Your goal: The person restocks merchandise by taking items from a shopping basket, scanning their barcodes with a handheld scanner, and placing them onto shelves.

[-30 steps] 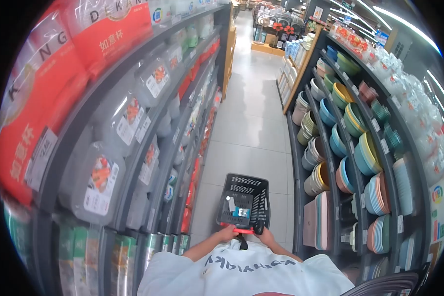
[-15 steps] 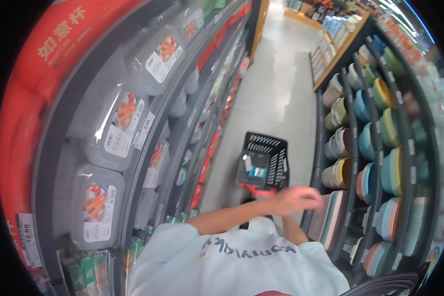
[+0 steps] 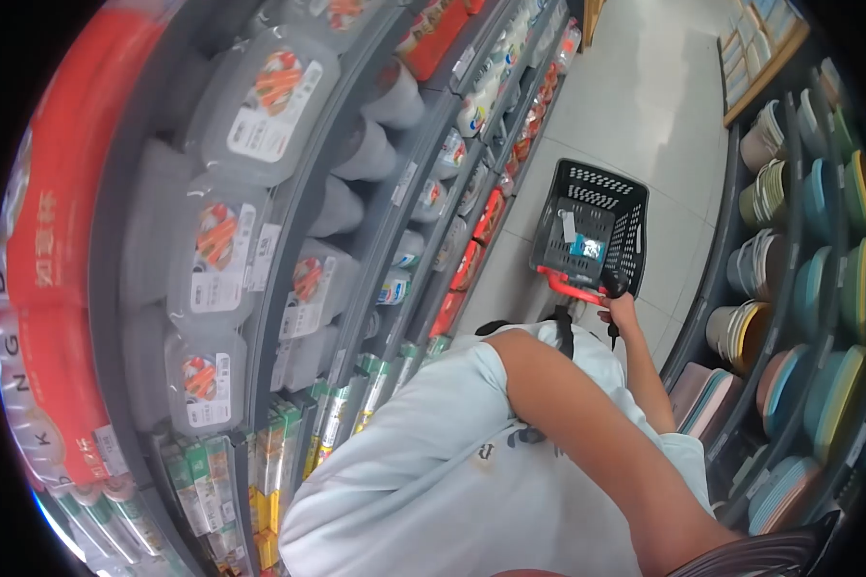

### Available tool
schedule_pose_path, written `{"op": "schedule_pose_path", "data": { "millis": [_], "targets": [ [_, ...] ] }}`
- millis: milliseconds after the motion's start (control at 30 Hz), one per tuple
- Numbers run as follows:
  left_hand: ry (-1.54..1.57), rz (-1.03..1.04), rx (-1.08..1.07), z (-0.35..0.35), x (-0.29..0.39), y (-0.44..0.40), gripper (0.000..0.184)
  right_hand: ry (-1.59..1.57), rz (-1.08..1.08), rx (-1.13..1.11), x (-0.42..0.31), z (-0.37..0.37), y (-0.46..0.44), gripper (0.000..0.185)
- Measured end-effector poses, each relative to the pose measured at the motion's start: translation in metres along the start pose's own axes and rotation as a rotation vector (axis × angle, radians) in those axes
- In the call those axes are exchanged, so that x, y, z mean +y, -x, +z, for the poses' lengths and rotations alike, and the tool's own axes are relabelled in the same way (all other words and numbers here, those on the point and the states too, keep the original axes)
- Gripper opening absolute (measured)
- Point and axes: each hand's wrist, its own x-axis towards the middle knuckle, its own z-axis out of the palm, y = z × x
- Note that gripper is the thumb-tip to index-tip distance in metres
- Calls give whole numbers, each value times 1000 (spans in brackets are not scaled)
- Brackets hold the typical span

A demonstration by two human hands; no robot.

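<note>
A black shopping basket point(image 3: 598, 178) with a red handle point(image 3: 577, 290) stands on the aisle floor ahead of me. My right hand point(image 3: 623, 310) is closed around the right end of that handle, its fingers partly hidden. In the basket lie a blue-and-white pack point(image 3: 587, 247) and a small white item point(image 3: 568, 227), too small to name. My left forearm point(image 3: 587, 433) bends across my chest toward the lower right. Its hand is beyond the view, near the dark curved object point(image 3: 770, 558) at the bottom edge.
On the left, shelves hold clear plastic containers point(image 3: 212, 260), red packages point(image 3: 72, 240) and narrow boxes point(image 3: 202, 490). On the right, shelves carry stacked basins point(image 3: 818, 288) and buckets point(image 3: 736, 332). Pale floor tiles point(image 3: 635, 87) run between them.
My left hand has moved from in front of the handle up toward me and out of view. My right hand now shows on the handle. The view has turned, so the basket appears farther right.
</note>
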Motion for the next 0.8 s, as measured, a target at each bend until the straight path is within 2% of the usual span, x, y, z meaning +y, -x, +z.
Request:
{"op": "schedule_pose_path", "data": {
  "millis": [133,233,333,567,600,633,667,700,733,767,800],
  "targets": [
    [-182,-60,140,-44,29,-10,31,-78,43,-80,-23,-12,-20,31],
    [-302,-103,221,-68,45,-14,31,-89,27,-118,-38,-22,-35,21],
    [-429,-167,290,-88,67,-14,30,-134,50,-134,-54,-28,-49,20],
    [-713,-314,371,-131,144,0,29,-201,67,-14,-87,-31,-97,15],
    [-463,-156,308,-145,163,17,28,-212,61,22,-88,-32,-110,17],
    [-600,-209,312,-176,182,47,27,-247,60,49,-100,-32,-115,20],
    [-452,-236,527,-203,197,90,23,-286,58,75,-113,-33,-120,24],
    [-591,-332,746,-221,234,126,18,-294,92,91,-116,-35,-135,28],
    [-682,-271,1126,-255,248,176,14,-307,89,120,-109,-29,-154,28],
    [-1081,-422,1174,-291,276,235,13,-640,-184,225,-101,-20,-174,27],
    [-1388,-590,1344,-300,299,276,17,-960,-471,329,-103,-18,-190,27]
  ]
}}
